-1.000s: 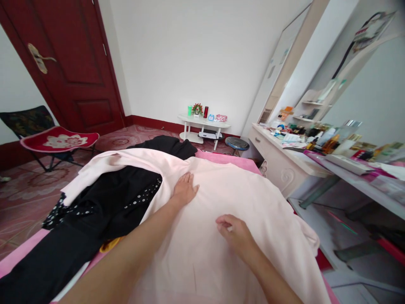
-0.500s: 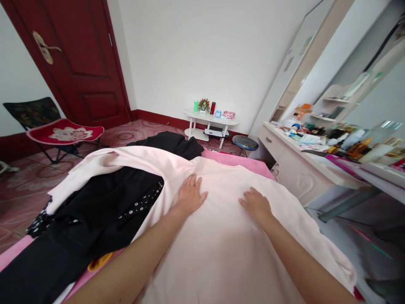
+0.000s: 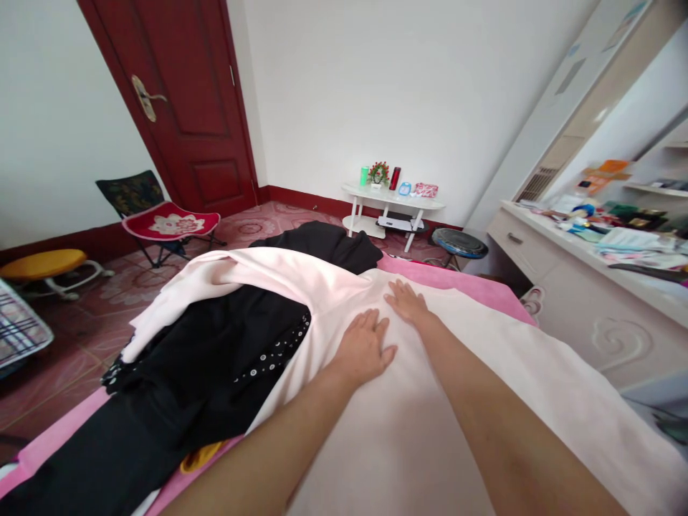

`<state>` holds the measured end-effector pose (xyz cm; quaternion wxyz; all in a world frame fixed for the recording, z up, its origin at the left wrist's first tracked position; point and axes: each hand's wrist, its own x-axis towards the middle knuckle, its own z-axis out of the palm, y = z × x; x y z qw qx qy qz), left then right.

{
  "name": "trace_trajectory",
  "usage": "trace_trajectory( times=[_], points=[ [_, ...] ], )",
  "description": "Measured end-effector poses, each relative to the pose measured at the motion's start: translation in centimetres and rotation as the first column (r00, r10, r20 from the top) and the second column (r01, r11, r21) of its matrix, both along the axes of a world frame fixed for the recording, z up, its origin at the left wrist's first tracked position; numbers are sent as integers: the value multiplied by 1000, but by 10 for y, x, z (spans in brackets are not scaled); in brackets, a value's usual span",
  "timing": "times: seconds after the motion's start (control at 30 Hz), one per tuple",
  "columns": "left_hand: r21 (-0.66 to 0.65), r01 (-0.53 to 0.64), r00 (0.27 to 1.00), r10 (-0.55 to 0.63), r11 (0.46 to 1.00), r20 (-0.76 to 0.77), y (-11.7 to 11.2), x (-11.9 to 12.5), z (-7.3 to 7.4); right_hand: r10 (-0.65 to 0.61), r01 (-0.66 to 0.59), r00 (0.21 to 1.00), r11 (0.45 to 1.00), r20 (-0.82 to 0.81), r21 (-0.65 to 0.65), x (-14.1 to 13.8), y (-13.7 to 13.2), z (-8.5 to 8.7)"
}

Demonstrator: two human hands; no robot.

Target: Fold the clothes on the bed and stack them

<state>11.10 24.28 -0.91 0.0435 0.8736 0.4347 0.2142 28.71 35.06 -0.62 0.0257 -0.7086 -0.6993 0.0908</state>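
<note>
Pale-pink top (image 3: 395,444) lies under L hand (image 3: 365,347) & R hand (image 3: 407,302), both flat, splayed, gripping nothing. It's spread approx. smooth, tho' the sleeve (image 3: 215,276) on L's rumpled over black garment (image 3: 215,365) & nothing's folded; I'd say smoothing's part-done. Top stops short of pink cover (image 3: 467,282)'s far edge; white side table (image 3: 395,198) w/ red flask (image 3: 395,178) beyond.
</note>
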Motion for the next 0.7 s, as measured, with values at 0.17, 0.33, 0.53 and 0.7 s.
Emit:
trace_trajectory(
  times=[0.17,0.33,0.53,0.7],
  points=[
    [-62,-25,999,23,998,-30,2,-1,-5,44,-44,999,999,8,-27,6,-22,12],
    [-58,-33,999,32,998,-21,3,-1,-5,1,-29,986,986,165,167,29,-99,1],
    [-65,-48,998,45,997,-43,3,-2,-6,-26,28,997,999,66,-26,16,-189,2],
    [-91,-62,995,55,994,-85,-2,-1,-2,53,-65,996,981,65,183,-30,-272,-8]
  ],
)
